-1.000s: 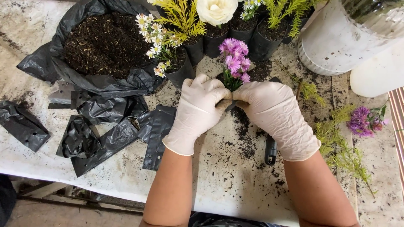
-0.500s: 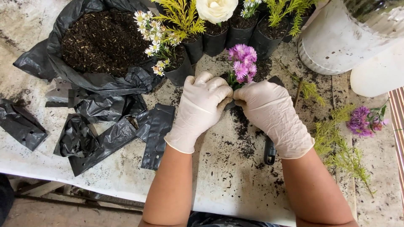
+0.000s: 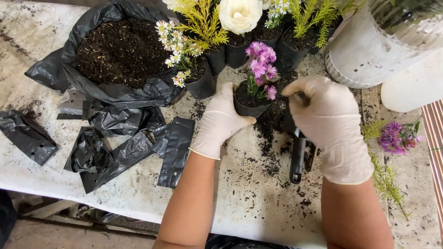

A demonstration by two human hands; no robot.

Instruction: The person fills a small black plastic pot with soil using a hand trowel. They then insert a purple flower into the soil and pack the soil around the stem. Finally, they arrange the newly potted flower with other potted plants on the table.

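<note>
Head view, looking down on a soil-strewn white worktable [image 3: 115,193]. Already potted: a purple flower [image 3: 260,64] standing in a small black grow bag [image 3: 249,105] filled with soil, near the table's middle, just in front of a row of finished bags [image 3: 258,44] with white, yellow-green and daisy-like plants. Left to tidy, by the look of it: loose soil around the bag, empty black bags [image 3: 115,143] lying flat at left, an open sack of potting mix [image 3: 117,50] beyond them. Left hand [image 3: 221,121], in a pale glove, cupped around the bag's near side, thumb under its base, forearm rising straight from below. Right hand [image 3: 330,124], gloved, lifted just right of the bag, fingers curled loosely on nothing visible, above a dark trowel [image 3: 297,154] lying on the table.
</note>
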